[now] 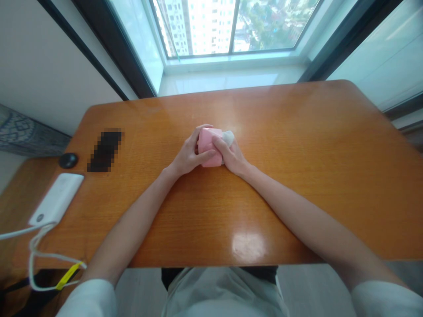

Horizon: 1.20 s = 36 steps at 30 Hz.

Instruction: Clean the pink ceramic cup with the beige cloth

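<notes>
A small pink boxy thing [205, 145], its exact kind unclear, is held between both hands over the middle of the wooden table [297, 145]. My left hand [190, 154] wraps around its left side, with the thumb along its front and fingers over its far edge. From the right, my right hand [234, 158] grips it with the thumb pressed on its face; the other fingers are mostly hidden behind. A rounded white piece [228, 138] shows at the pink thing's right side, by my right hand. Whether the two are joined, I cannot tell.
On the table's left lie a pixelated dark rectangle [105, 150], a round black object [68, 160] and a white power-bank-like slab [57, 198]. A white cable [32, 259] with a yellow tag [68, 275] loops over the near-left edge. A window [231, 31] stands beyond.
</notes>
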{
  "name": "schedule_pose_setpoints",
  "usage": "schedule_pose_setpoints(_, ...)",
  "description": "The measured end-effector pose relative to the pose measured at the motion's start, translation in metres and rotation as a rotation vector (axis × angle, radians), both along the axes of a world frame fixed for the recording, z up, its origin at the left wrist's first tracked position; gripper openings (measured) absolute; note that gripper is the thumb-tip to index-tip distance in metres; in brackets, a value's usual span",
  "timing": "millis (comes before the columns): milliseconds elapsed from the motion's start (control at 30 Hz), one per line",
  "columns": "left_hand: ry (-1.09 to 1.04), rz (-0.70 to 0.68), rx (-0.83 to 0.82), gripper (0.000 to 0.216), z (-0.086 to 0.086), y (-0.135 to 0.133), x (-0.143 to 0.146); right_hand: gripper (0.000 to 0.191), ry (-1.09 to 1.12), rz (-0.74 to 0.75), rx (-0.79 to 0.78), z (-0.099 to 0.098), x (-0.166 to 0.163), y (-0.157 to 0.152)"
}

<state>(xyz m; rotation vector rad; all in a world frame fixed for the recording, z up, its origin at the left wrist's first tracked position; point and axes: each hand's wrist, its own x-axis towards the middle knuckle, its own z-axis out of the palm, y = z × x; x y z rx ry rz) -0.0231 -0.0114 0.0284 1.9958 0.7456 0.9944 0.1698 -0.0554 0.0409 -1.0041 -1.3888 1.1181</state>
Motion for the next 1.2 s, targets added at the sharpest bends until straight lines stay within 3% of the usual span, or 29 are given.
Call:
schedule_pose_setpoints(167,-0.027,-0.021,0.025,0.093,-0.008,-0.001,0.001,0.068,0.002,-0.004,0.023,0.001,0.000,-0.001)
schedule_pose_setpoints(333,-0.020,-0.009,0.310,0.104,-0.011,0.002,-0.003,0.062,0.050,0.031,0.036,-0.002,0.001,-0.001)
schedule_pose_setpoints(533,0.180,-0.085,0.515,0.140,-0.008,0.010,-0.016,0.058,0.070,0.012,0.023,-0.007,0.000,0.000)
schedule_pose_setpoints(667,0.161,-0.039,0.568,0.127,-0.009,0.009,-0.014,0.063,0.058,-0.022,-0.006,-0.009,0.000,0.001)
schedule_pose_setpoints(867,0.082,0.019,0.408,0.118,-0.003,0.001,-0.003,0.069,0.090,-0.067,-0.028,-0.008,0.000,0.004)
schedule_pose_setpoints(1067,-0.005,-0.011,-0.040,0.092,-0.003,-0.001,-0.001,0.071,0.032,-0.033,0.010,-0.007,0.000,0.002)
schedule_pose_setpoints(1200,-0.032,-0.071,-0.102,0.096,-0.011,-0.001,0.001,0.069,0.040,-0.012,0.030,-0.005,0.000,0.000)
